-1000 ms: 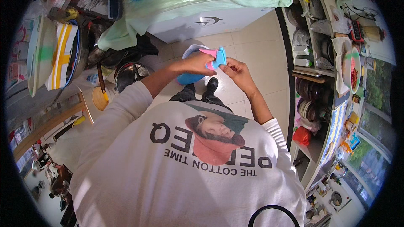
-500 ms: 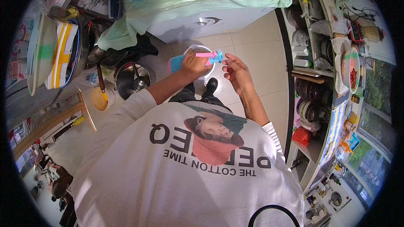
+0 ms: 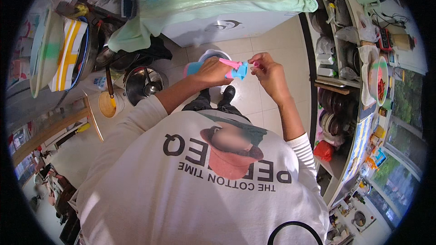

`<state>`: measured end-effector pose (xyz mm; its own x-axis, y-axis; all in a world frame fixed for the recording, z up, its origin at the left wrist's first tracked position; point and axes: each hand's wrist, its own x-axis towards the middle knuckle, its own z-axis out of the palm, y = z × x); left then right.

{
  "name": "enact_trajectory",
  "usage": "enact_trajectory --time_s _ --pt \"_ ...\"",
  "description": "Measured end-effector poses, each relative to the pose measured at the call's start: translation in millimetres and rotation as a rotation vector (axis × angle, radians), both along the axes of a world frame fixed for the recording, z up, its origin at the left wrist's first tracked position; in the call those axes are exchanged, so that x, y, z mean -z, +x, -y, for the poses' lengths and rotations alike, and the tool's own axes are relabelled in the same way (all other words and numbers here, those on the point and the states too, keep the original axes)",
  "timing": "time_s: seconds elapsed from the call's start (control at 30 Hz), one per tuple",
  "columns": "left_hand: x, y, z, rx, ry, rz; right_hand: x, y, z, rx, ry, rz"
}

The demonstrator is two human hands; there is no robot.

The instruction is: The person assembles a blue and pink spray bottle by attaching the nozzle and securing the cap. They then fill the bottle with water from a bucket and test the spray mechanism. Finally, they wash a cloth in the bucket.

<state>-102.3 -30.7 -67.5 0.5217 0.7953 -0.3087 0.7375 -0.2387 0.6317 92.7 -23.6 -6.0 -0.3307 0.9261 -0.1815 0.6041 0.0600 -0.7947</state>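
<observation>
My left hand is wrapped round a blue and pink bottle, held lying on its side in front of me. Its top end, blue with a long pink part, sticks out to the right of the hand. Just beyond that end, my right hand pinches a small pink piece between thumb and fingers. A narrow gap seems to separate this piece from the bottle. Below the hands a white round bucket stands on the floor, partly covered by the left hand.
A white box under a green cloth stands ahead. On the left floor are a metal pot with a ladle and a yellowish pail. Shelves with dishes line the right side, with a bowl of red food.
My right hand has moved slightly right, and its fingers have closed on a small pink piece that now shows. The bottle's top end has shifted a little right and nearer to me.
</observation>
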Motion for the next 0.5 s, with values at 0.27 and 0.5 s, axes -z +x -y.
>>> enact_trajectory --time_s 0.27,0.5 --pt "3 -2 -2 0.147 0.063 0.067 -7 1 -2 -0.273 0.217 0.167" --pt "-3 0 -6 0.281 0.003 0.027 -11 4 -6 -0.446 0.109 0.207"
